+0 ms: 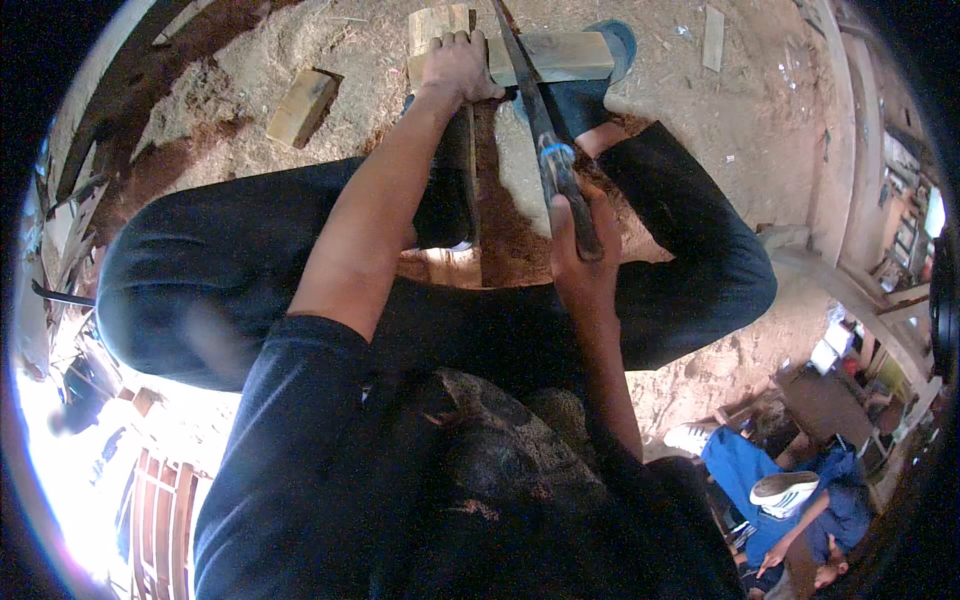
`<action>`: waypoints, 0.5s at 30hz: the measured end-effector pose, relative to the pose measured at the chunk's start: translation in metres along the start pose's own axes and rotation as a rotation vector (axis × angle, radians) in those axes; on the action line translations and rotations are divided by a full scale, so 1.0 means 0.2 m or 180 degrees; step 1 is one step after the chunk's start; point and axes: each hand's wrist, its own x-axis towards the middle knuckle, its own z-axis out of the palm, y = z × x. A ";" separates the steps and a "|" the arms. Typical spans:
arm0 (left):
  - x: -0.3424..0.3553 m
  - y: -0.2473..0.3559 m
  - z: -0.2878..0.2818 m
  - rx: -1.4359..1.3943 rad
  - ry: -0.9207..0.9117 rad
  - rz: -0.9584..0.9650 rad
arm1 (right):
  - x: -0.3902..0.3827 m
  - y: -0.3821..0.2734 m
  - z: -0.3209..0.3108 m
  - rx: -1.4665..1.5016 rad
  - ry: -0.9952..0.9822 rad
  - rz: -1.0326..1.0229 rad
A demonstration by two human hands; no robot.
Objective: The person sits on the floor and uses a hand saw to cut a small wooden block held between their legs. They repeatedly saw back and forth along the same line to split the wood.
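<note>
My left hand [460, 70] presses down on a wooden block [440, 20] at the top middle, its fingers curled over the wood and its thumb out to the right. In my right hand [585, 235] is the dark handle of a handsaw [528, 90], marked by a blue band. The saw's long narrow blade, seen nearly edge-on, points up and away. It crosses in front of a light wooden beam [570, 57] that lies crosswise just right of my left hand. Whether the blade touches the wood is hard to tell.
A loose wooden block [302, 108] lies on the dirt ground at the left. My bent legs frame the work, with a blue sandal [620, 45] by the beam's right end. A thin wood strip [713, 38] lies farther right. Another person [780, 490] sits at lower right.
</note>
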 end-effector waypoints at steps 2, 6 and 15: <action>0.02 -0.01 0.03 -0.0014 0.0080 0.0034 | -0.01 -0.05 0.02 0.0186 -0.0047 -0.0046; -0.01 -0.03 -0.02 -0.0041 0.0195 -0.0021 | -0.14 -0.04 -0.02 0.0523 -0.0008 0.0081; -0.07 -0.04 -0.02 0.0016 0.0168 0.0063 | 0.26 0.05 0.18 0.0325 0.0160 -0.0400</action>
